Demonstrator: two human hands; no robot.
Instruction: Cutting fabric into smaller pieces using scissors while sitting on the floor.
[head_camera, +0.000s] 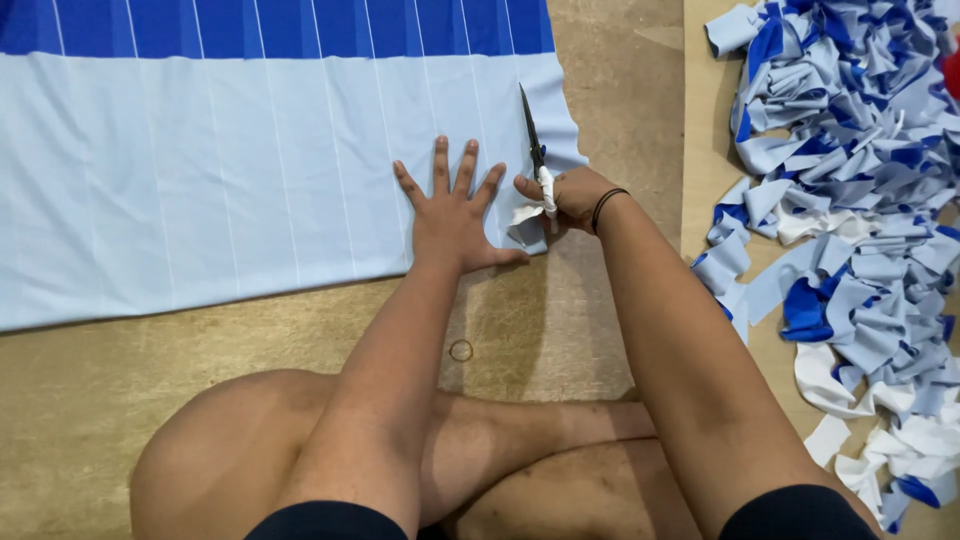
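A: Centre of the frame, the left hand (452, 215) lies flat, fingers spread wide, pressing down on the large light-blue cloth sheet with thin white stripes and a dark-blue band (250, 160) along its top edge.

B: And just to its right, the right hand (568, 198) is curled tight around the handles of the dark-bladed scissors with white cloth wrapped round the grip (537, 165). Fingers are pressed together on those handles, with a black band on the wrist.

A: Which way do the blades run?

B: Long axis near vertical in the frame, tip pointing toward the upper edge, leaning slightly left. The blades sit over the sheet's right margin, close beside one of the white stripes. Whether they're parted, I can't tell.

A: The sheet fills the upper left and middle, spread on a tan wooden floor (90, 400).

B: Far right, top to bottom, a heap of cut light-blue, dark-blue and white fabric strips (860, 180). No packages or labels are legible anywhere.

A: Lower centre, a small thin ring (461, 350) lies on the floor between the forearms, just above the person's folded legs (520, 440).
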